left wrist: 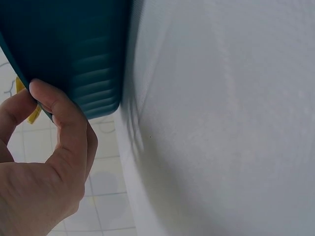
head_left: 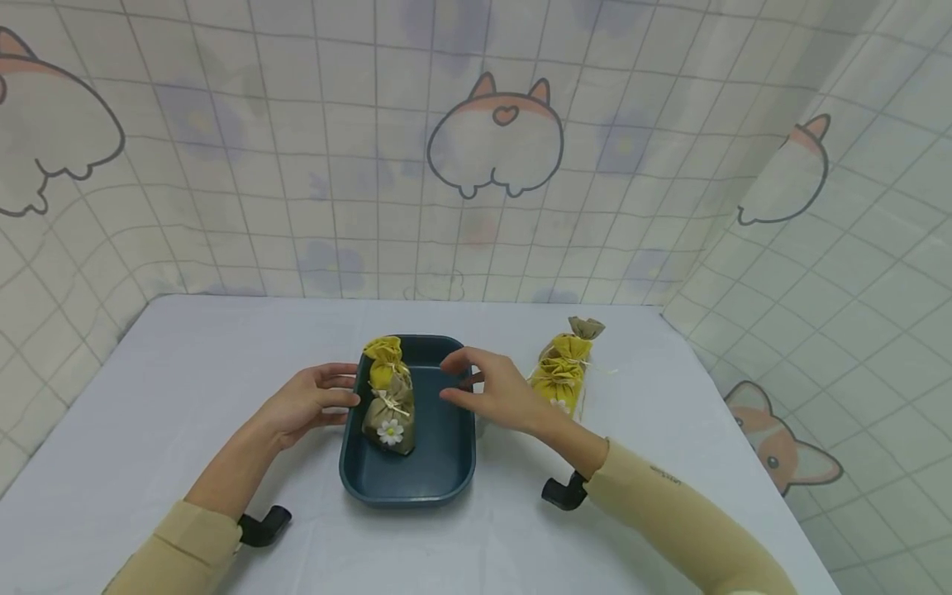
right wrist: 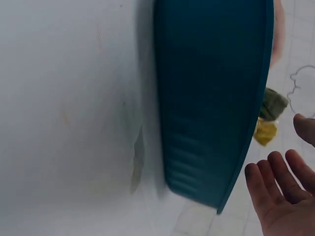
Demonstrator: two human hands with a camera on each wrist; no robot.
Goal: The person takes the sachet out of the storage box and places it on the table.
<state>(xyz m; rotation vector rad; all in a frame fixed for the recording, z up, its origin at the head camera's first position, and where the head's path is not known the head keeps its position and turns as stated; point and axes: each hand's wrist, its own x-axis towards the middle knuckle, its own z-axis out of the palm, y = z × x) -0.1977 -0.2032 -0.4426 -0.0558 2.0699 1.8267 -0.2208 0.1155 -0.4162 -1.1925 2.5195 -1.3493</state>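
Observation:
A dark teal tray (head_left: 435, 487) stands on the table. Along its left side lie two small drawstring pouches: a yellow one (head_left: 385, 364) at the back and an olive-brown one (head_left: 390, 420) with a white daisy in front. My left hand (head_left: 316, 402) pinches the tray's left rim between thumb and fingers, as the left wrist view also shows. Over the right rim hovers my right hand (head_left: 494, 388), fingers spread and holding nothing. In the right wrist view its fingers (right wrist: 283, 179) are apart from the tray's wall.
Right of the tray, more pouches, yellow (head_left: 561, 376) and olive-brown (head_left: 586, 328), lie in a row, partly hidden by my right hand and forearm. A white cloth covers the table (head_left: 669, 413). Behind and beside it hangs a tile-patterned curtain (head_left: 372, 165) with cartoon animals.

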